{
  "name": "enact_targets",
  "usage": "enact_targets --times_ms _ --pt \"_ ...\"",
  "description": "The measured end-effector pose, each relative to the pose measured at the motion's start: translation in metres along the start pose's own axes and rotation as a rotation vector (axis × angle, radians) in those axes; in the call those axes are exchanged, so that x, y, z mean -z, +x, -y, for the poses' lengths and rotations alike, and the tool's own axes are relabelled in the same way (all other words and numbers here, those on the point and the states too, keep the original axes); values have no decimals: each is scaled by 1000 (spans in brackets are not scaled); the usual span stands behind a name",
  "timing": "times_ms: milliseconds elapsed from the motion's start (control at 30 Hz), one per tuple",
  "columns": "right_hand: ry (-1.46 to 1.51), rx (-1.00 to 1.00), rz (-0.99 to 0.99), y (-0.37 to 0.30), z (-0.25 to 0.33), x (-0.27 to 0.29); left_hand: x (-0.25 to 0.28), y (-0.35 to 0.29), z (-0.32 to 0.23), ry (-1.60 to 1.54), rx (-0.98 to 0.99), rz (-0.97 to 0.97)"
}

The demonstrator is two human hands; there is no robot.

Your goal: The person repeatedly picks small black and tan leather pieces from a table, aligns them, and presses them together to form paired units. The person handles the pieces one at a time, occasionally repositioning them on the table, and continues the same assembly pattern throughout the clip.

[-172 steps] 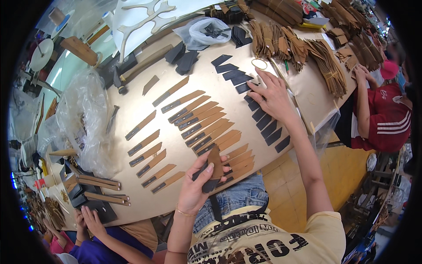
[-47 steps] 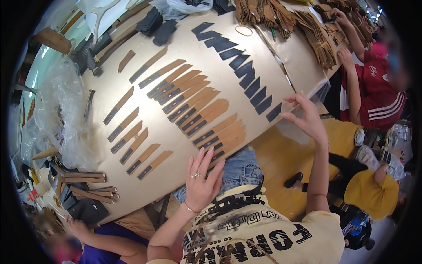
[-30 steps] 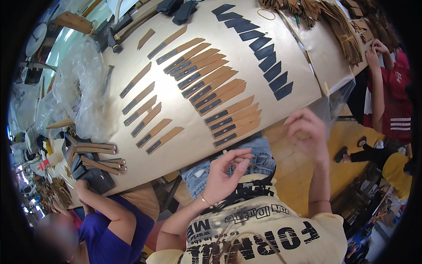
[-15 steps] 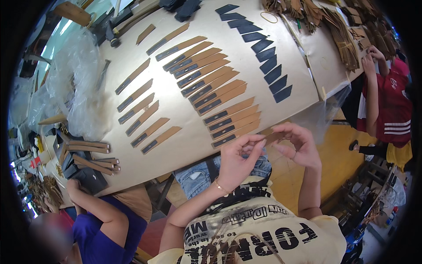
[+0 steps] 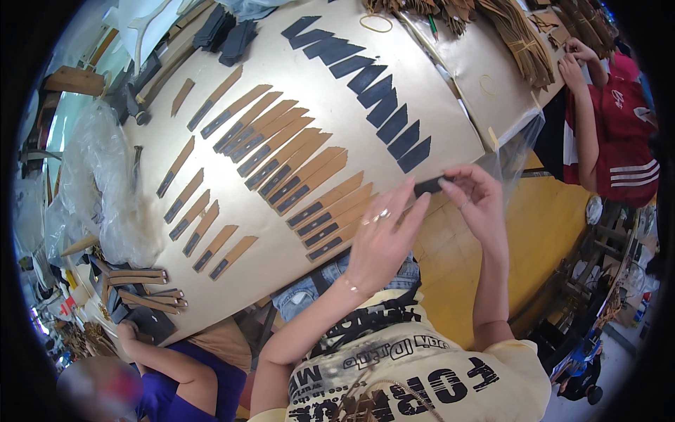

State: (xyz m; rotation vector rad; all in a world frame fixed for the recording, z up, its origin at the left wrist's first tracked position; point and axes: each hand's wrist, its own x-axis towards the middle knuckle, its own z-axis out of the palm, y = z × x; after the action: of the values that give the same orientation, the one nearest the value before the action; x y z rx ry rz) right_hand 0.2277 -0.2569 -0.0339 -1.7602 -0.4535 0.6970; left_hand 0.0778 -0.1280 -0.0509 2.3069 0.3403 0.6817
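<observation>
Over the table's near edge I hold a small dark strip point(image 5: 427, 186), its black face turned up. My right hand point(image 5: 479, 204) pinches its right end between thumb and fingers. My left hand point(image 5: 383, 243), with a ring and a bracelet, has thumb and fingertips at the strip's left end, its other fingers stretched out. Just left of my hands lie rows of brown pointed strips point(image 5: 309, 169), each with a black patch at one end. Beyond them runs a slanting row of black angled pieces point(image 5: 376, 91).
The pale table point(image 5: 260, 264) carries crumpled clear plastic point(image 5: 105, 190) on the left. Black pieces point(image 5: 238, 42) are stacked at the back, brown bundles point(image 5: 517, 49) at the back right. A person in purple point(image 5: 190, 380) sits lower left; another in red point(image 5: 619, 141) works at right.
Between my hands the piece showed brown; now a black face shows. My left fingers have straightened and both hands have risen a little. The whole view has shifted, moving the table's contents leftward.
</observation>
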Motion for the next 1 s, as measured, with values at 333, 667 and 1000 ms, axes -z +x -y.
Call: enact_targets --times_ms 333,667,1000 --pt "-432 204 -183 14 -12 -11 76 -90 29 481 124 40" --pt "-614 296 -138 9 -6 -23 66 -106 48 465 64 -56" --pt "-672 473 -243 -25 -13 -47 66 -107 52 375 50 -89"
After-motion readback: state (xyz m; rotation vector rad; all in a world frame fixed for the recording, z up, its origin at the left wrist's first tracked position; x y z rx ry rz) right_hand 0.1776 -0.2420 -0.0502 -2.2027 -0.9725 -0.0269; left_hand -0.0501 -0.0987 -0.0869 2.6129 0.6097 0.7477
